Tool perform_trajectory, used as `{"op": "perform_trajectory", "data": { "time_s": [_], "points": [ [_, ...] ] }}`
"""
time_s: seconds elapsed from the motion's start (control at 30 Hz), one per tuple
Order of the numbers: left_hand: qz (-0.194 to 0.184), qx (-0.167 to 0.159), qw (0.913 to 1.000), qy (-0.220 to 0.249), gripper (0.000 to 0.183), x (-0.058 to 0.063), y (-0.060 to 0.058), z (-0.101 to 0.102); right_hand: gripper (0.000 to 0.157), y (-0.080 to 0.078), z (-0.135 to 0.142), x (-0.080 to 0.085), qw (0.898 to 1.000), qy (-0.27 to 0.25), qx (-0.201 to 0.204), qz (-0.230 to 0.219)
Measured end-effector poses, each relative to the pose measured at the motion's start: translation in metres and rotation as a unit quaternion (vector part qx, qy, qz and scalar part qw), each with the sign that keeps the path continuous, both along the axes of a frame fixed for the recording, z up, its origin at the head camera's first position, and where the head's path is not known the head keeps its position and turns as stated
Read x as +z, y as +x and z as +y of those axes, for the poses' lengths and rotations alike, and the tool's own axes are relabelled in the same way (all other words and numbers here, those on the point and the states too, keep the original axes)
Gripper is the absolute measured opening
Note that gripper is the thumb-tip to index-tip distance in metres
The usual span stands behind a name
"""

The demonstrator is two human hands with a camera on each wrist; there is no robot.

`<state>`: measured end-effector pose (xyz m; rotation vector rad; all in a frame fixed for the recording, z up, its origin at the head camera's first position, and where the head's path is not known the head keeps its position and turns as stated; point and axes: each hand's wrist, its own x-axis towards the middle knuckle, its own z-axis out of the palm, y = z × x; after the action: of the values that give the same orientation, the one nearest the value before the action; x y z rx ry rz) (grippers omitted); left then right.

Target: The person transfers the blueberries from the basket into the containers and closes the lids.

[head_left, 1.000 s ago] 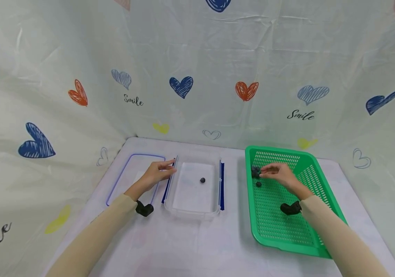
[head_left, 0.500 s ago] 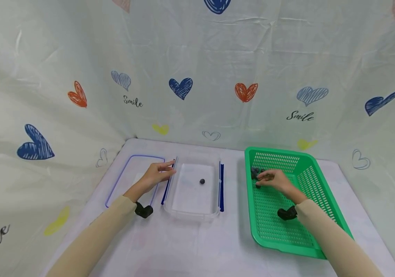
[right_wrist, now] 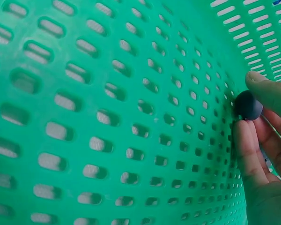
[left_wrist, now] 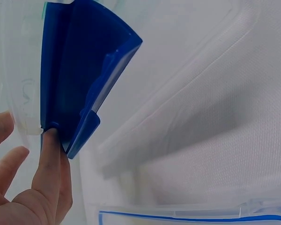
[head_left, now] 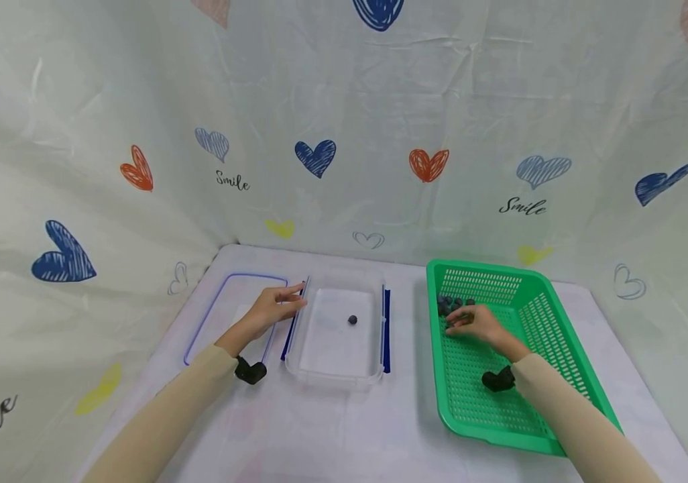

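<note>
**Right hand (head_left: 478, 324) pinching a dark ball (right_wrist: 248, 106), left hand (head_left: 268, 312) on a clear box (head_left: 334, 381)**

Head cam first: my left hand comes in with the fingers pretty straight, tips at the box's left rim. One lone ball (head_left: 353, 320) sits on the bottom of the box. There's a lid (head_left: 223, 312) with blue edging lying left of it on the surface (head_left: 320, 429), partly under my hand and wrist. Over on the other side my right hand is down in a green basket (head_left: 471, 409), near its left wall, with a bunch of balls (head_left: 444, 307) clustered just past my fingertips. Beige sleeves (head_left: 157, 422), black gadget (head_left: 250, 370) at each wrist, and a white sheet (head_left: 368, 94) printed with hearts and "Smile" behind it all.

Left wrist cam: one fingertip touches the blue flap (left_wrist: 84, 70) that sticks out from the box's side. Two more fingertips are by the clear wall; can't tell if they're touching it. A strip of the lid shows along the bottom.

Right wrist cam: the dark ball is squeezed between my thumb and a fingertip, right beside the basket's green mesh. Can't tell whether it touches the mesh.
</note>
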<state>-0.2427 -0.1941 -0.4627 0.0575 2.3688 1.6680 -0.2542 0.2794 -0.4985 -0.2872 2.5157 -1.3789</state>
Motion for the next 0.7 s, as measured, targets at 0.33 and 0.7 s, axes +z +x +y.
{"op": "perform_trajectory", "data": {
  "time_s": [0.33,0.7],
  "points": [
    [0.002,-0.001,1.0,0.001,0.054,-0.001,0.001,-0.001,0.023,0.002,-0.001,-0.002,0.999,0.006,0.026,0.038],
    [0.0,-0.003,0.9999,0.011,0.054,-0.001,0.001,0.0,0.021,0.0,0.003,0.012,0.999,0.019,0.016,0.045]
  ]
}}
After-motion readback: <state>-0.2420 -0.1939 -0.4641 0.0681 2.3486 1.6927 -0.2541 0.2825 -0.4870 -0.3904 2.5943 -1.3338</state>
